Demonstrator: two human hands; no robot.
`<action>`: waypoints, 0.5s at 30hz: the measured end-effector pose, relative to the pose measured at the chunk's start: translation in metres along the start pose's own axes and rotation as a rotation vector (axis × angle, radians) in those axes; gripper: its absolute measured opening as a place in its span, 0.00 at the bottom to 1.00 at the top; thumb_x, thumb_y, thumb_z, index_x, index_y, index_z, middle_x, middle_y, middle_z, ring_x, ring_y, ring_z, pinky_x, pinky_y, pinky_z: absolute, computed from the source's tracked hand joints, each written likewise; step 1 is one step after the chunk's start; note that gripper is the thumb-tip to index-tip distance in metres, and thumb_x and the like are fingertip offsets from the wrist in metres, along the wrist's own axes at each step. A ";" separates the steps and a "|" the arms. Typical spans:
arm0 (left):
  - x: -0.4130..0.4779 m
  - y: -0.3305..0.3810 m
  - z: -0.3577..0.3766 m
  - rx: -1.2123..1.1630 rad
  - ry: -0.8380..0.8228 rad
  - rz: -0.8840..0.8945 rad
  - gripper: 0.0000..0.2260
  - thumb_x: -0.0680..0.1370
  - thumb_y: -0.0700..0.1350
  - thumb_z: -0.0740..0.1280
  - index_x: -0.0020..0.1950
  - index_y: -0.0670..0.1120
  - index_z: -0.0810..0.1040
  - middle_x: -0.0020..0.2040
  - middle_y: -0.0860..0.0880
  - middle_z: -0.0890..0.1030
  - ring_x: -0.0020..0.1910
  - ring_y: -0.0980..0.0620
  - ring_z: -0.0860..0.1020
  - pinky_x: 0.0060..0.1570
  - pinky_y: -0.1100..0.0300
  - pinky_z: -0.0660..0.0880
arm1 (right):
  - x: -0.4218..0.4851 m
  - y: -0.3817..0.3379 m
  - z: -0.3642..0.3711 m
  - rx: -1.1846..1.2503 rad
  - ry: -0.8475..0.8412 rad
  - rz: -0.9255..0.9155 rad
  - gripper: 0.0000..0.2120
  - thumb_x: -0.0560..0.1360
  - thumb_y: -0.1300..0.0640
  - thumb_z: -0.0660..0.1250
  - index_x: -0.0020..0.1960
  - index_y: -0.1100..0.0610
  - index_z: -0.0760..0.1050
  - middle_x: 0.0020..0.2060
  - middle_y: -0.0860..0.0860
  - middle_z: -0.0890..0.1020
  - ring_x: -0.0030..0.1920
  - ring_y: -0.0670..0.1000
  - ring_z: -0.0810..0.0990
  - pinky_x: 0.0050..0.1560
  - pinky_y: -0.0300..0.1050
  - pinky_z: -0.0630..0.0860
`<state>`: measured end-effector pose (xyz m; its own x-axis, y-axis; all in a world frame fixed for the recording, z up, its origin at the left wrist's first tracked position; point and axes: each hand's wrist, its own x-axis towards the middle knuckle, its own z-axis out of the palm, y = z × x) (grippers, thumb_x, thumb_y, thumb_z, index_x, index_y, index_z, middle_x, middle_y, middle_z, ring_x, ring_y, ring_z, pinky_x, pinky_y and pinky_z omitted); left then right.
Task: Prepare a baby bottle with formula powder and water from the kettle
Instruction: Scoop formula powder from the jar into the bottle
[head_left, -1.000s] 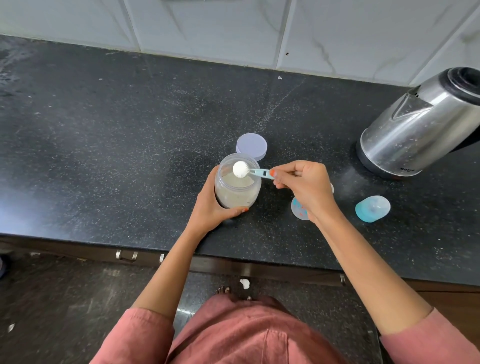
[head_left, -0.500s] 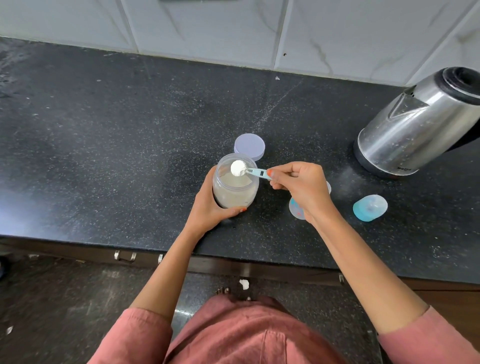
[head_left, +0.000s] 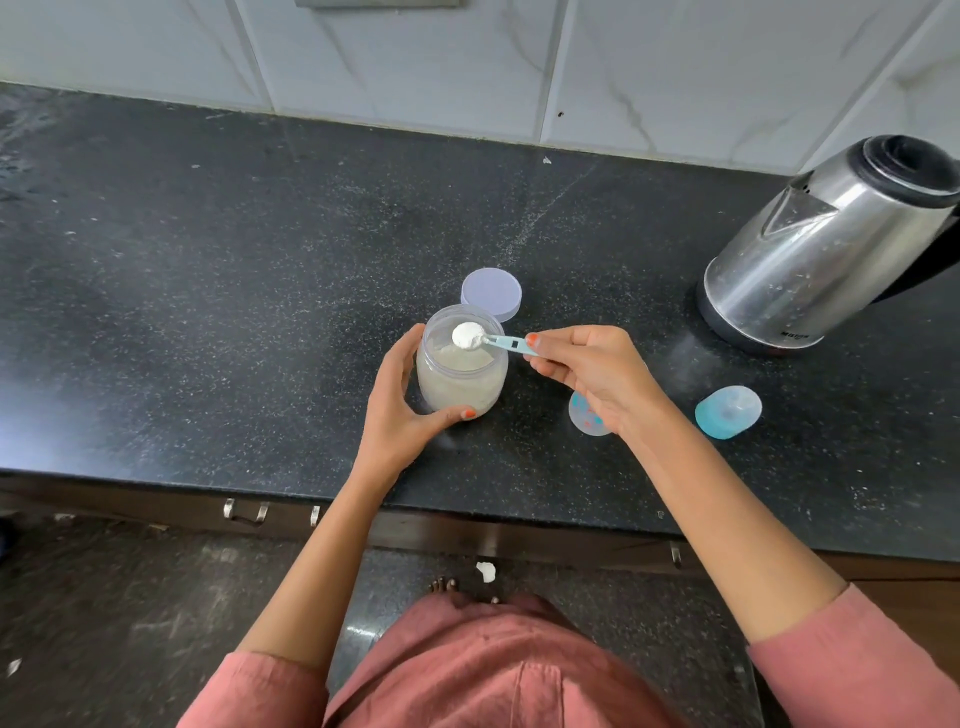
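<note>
A clear jar of pale formula powder (head_left: 460, 382) stands open on the black counter (head_left: 208, 312). My left hand (head_left: 400, 410) grips the jar from its left and near side. My right hand (head_left: 592, 374) pinches the handle of a light blue scoop (head_left: 498, 342). The scoop's bowl, heaped with white powder, hovers over the jar's mouth. The baby bottle (head_left: 584, 415) lies mostly hidden under my right hand; only its near edge with coloured print shows. The steel kettle (head_left: 831, 249) stands at the far right.
The jar's lilac lid (head_left: 491, 293) lies flat just behind the jar. A blue bottle cap with teat (head_left: 727, 411) lies right of my right hand, in front of the kettle. A tiled wall backs the counter, and drawer handles (head_left: 244, 512) show below its front edge.
The scoop stays over the jar's mouth with its heap of powder. Both hands keep their hold; only the camera shifted slightly.
</note>
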<state>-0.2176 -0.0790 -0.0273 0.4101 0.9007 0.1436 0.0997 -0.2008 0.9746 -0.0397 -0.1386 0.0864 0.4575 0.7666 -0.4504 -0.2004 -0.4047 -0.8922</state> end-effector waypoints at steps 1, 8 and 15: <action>-0.003 0.002 0.000 0.004 0.035 0.019 0.39 0.62 0.48 0.78 0.69 0.49 0.64 0.69 0.48 0.69 0.69 0.54 0.67 0.69 0.57 0.63 | 0.000 0.000 -0.001 0.012 -0.008 -0.003 0.01 0.71 0.65 0.69 0.42 0.62 0.79 0.37 0.53 0.81 0.37 0.46 0.80 0.37 0.32 0.79; -0.028 0.013 0.008 0.154 0.274 0.177 0.20 0.68 0.45 0.74 0.58 0.47 0.72 0.56 0.58 0.71 0.55 0.53 0.74 0.57 0.62 0.72 | 0.004 -0.001 -0.006 -0.065 -0.020 -0.036 0.06 0.71 0.64 0.70 0.48 0.64 0.80 0.38 0.52 0.82 0.37 0.46 0.80 0.38 0.32 0.79; -0.035 0.030 0.041 0.163 0.110 0.195 0.14 0.69 0.41 0.74 0.49 0.52 0.73 0.45 0.56 0.78 0.46 0.63 0.77 0.49 0.72 0.72 | 0.009 -0.014 -0.015 -0.048 -0.114 -0.017 0.09 0.71 0.64 0.69 0.50 0.67 0.78 0.38 0.53 0.82 0.35 0.45 0.81 0.35 0.31 0.78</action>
<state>-0.1920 -0.1325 -0.0102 0.3354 0.8736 0.3527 0.1764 -0.4259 0.8874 -0.0199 -0.1339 0.0950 0.3587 0.8243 -0.4381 -0.1506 -0.4120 -0.8986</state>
